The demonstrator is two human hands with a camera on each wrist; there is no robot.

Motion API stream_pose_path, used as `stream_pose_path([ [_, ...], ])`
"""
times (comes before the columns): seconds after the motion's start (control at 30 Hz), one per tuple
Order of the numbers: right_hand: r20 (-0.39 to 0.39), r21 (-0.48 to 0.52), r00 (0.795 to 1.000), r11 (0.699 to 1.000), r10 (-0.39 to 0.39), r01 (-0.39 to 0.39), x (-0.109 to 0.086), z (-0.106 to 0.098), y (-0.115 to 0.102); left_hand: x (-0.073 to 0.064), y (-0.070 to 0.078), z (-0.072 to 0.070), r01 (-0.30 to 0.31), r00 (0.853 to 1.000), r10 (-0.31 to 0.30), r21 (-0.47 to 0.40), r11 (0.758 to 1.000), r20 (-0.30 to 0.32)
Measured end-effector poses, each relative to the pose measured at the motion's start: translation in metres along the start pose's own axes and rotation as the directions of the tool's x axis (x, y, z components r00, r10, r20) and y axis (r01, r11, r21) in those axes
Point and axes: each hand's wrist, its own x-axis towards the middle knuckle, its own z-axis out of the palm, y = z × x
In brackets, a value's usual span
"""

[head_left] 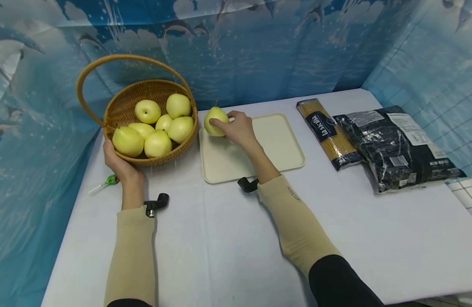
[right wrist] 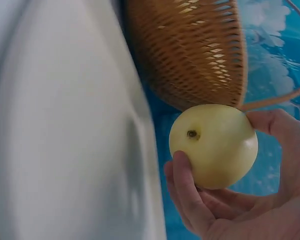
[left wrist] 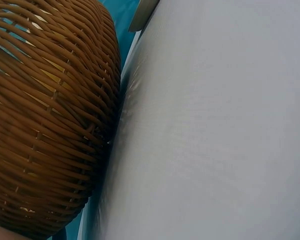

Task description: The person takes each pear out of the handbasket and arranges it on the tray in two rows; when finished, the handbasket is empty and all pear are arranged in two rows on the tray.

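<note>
Pear (head_left: pixel 216 121) is over the 10 o'clock corner of the tray (head_left: pixel 272 143). I see the right hand (head_left: pixel 240 128) clamped on it, thumb one side, fingers the other. Basket (head_left: pixel 122 106) at the tray's 9 o'clock, mouth tilted toward the head camera, more pears (head_left: pixel 158 144) inside. Left hand (head_left: pixel 120 164) touches the basket's wall at 7 o'clock; fingertips hidden, so I cannot tell its grip. Lollipop (head_left: pixel 112 180) at the basket's 7 o'clock; pasta (head_left: pixel 332 136) and black bag (head_left: pixel 399 149) at the tray's 3.
</note>
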Motion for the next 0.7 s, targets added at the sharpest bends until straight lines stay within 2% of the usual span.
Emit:
stream_pose_path([
  [0.13, 0.005, -0.087, 1.000, 0.996, 0.011, -0.010, 0.002, 0.013, 0.007, 0.000, 0.000, 0.002, 0.006, 1.000, -0.006, -0.007, 1.000, -0.007],
  [0.3, -0.006, -0.090, 1.000, 0.996, 0.011, -0.012, 0.002, 0.024, 0.010, 0.001, 0.000, 0.004, 0.003, 1.000, -0.003, 0.012, 1.000, -0.002],
  [0.5, -0.053, -0.131, 0.996, 0.989, -0.072, 0.064, 0.000, 0.033, 0.011, 0.000, 0.000, 0.005, 0.022, 1.000, -0.022, 0.000, 1.000, -0.020],
  [0.7, -0.048, -0.146, 0.991, 0.982, -0.127, 0.118, -0.003, 0.035, 0.011, 0.000, 0.001, 0.003, 0.005, 1.000, -0.005, 0.009, 1.000, -0.023],
])
